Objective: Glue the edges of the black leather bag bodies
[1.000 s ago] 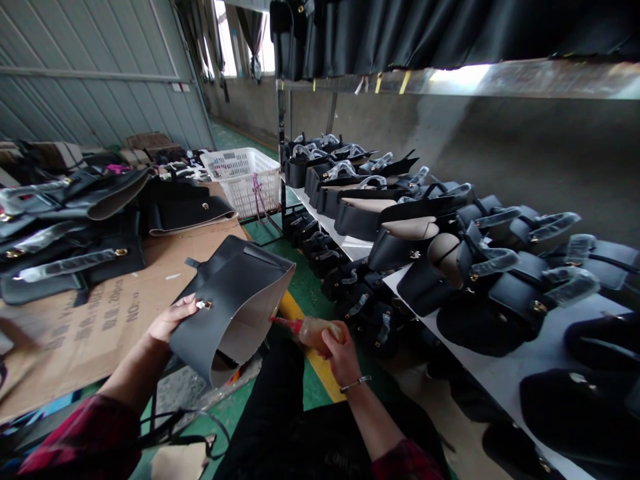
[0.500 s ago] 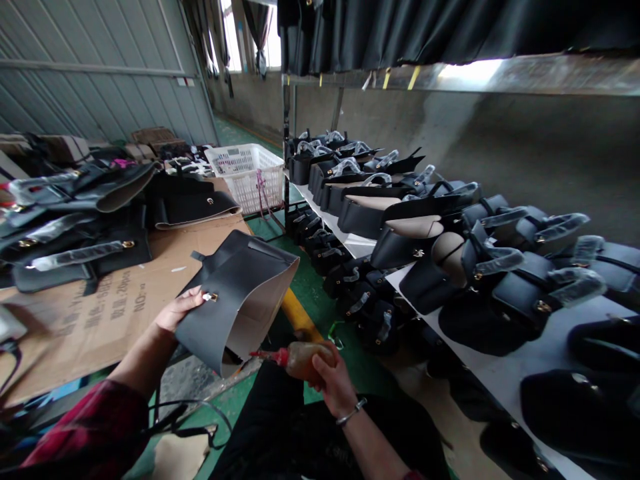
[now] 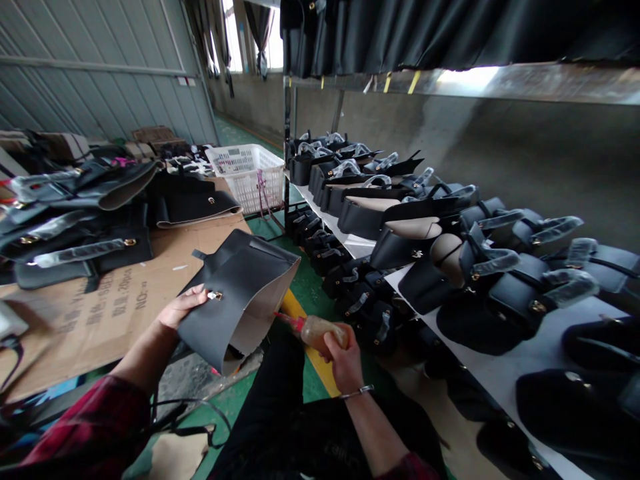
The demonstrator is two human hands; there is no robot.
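Note:
My left hand point(image 3: 185, 307) grips a black leather bag body point(image 3: 230, 280) by its left side, thumb beside a small gold clasp point(image 3: 215, 295). The bag is tilted, and its open end with a beige lining faces right. In my right hand point(image 3: 343, 357) is a squeeze bottle point(image 3: 320, 333) of amber fluid, fingers wrapped round it. Its red nozzle points left at the edge of the bag's opening; whether the tip touches the lining I cannot tell.
On the left, a cardboard-covered table point(image 3: 125, 307) carries several black bags point(image 3: 80, 250). A white plastic basket point(image 3: 250, 177) stands beyond it. To the right, a rack shelf point(image 3: 505, 373) holds rows of black bags with plastic-wrapped handles. A yellow line point(image 3: 320, 373) crosses the green floor.
My right hand has moved up and a little right with the bottle, so the nozzle has gone from the bag's lower corner to midway along the opening's edge. The bag has hardly moved.

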